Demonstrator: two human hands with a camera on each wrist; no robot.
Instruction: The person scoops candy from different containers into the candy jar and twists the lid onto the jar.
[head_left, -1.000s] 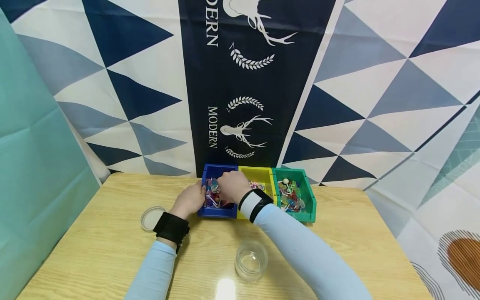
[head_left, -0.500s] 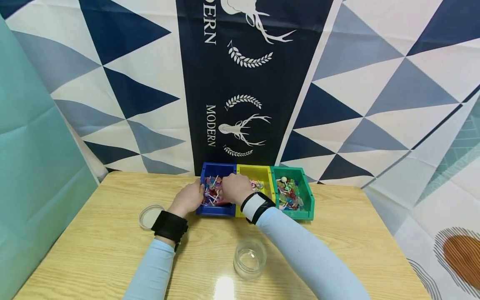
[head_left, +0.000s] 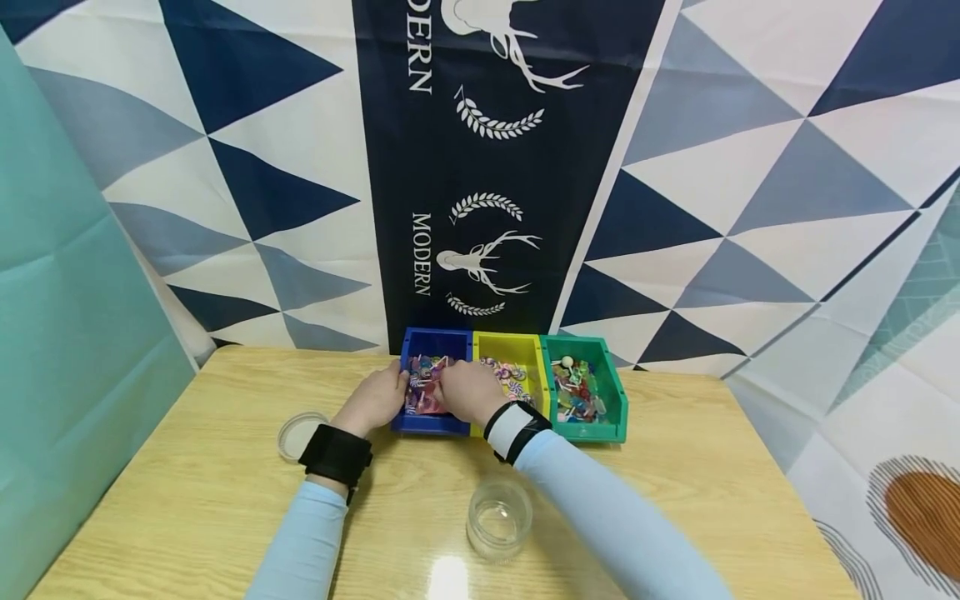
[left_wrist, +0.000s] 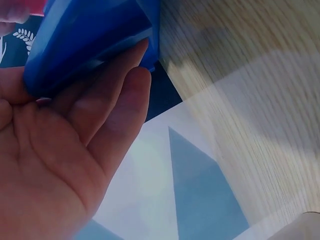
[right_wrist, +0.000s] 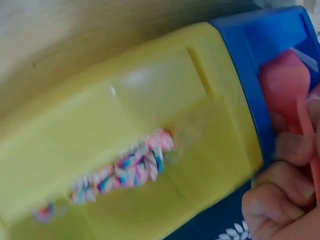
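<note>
My left hand (head_left: 375, 398) grips the left wall of a blue bin (head_left: 432, 426); in the left wrist view its fingers (left_wrist: 112, 107) lie along the outside of that wall. With curled fingers, my right hand (head_left: 471, 390) holds a pink scoop (right_wrist: 286, 82) by its handle. The scoop's bowl is inside the blue bin, among small colourful lollipop-like candies (head_left: 423, 367). Joined on the right are a yellow bin (head_left: 542, 358) with striped swirl candies (right_wrist: 132, 167) and a green bin (head_left: 617, 400) with mixed candies. The right hand partly covers the border between the blue and yellow bins.
A clear round jar (head_left: 500, 521) stands uncapped on the wooden table (head_left: 202, 500), in front of the bins and between the forearms. Left of the left wrist lies a round lid (head_left: 302, 435). A patterned cloth (head_left: 465, 167) hangs right behind the bins.
My right hand has drawn slightly towards me, and more of the scoop's pink bowl and the yellow bin's candies shows. The left hand stays on the blue bin's wall.
</note>
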